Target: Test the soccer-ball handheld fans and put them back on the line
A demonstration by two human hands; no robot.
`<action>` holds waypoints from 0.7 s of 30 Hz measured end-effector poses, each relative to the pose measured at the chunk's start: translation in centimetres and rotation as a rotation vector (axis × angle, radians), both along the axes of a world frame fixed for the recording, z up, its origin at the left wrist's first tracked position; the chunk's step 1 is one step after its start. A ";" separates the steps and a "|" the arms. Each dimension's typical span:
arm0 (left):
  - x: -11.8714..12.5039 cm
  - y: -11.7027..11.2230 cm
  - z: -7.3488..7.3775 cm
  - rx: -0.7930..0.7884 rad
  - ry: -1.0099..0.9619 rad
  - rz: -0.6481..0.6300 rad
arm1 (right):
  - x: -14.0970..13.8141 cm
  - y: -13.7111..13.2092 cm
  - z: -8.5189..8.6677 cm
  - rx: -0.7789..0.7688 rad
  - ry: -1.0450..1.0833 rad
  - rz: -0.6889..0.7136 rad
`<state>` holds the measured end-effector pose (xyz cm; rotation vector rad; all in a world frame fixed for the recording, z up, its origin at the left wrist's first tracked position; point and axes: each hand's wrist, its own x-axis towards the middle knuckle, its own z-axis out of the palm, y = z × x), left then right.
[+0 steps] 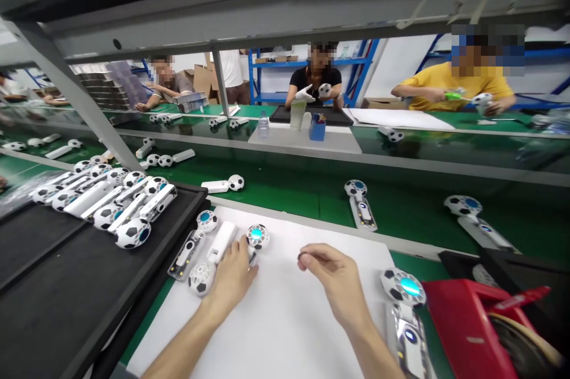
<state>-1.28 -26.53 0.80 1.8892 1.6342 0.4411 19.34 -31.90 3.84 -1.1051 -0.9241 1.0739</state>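
My left hand (pixel 235 272) is over a white sheet, its fingers curled on a soccer-ball-headed device (pixel 258 236) with a glowing blue disc; the hand covers most of that device's handle. Close beside it on the left lie a white-handled soccer-ball device (pixel 202 278) and another with its handle's inner parts exposed (pixel 184 257). To the right, my right hand (pixel 332 272) hovers above the sheet with thumb and forefinger pinched at a tiny dark thing (pixel 303 256), too small to make out. A further lit device with an exposed handle (pixel 407 331) lies near my right forearm.
At left, a black tray (pixel 40 272) carries several soccer-ball devices. A red tape dispenser (pixel 458 325) with a red pen (pixel 523 297) stands at right. More devices lie on the green belt (pixel 294 189). Co-workers sit across it. A grey shelf beam (pixel 267 16) spans overhead.
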 end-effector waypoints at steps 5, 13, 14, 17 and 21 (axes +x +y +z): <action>-0.3 -2.0 2.9 -0.133 -0.217 -0.251 | -1.1 -0.2 -0.5 -0.006 -0.032 0.042; 0.9 -4.0 5.8 -0.153 -0.454 -0.305 | -2.1 -0.8 0.4 0.050 -0.103 -0.006; 0.9 -4.1 5.9 -0.144 -0.458 -0.306 | -2.1 -0.8 0.6 0.055 -0.113 -0.010; 0.8 -4.3 5.9 -0.119 -0.465 -0.298 | -2.2 -1.0 1.0 0.065 -0.148 -0.021; 0.7 -4.7 5.5 -0.104 -0.440 -0.285 | -2.3 -1.3 1.3 0.071 -0.168 -0.030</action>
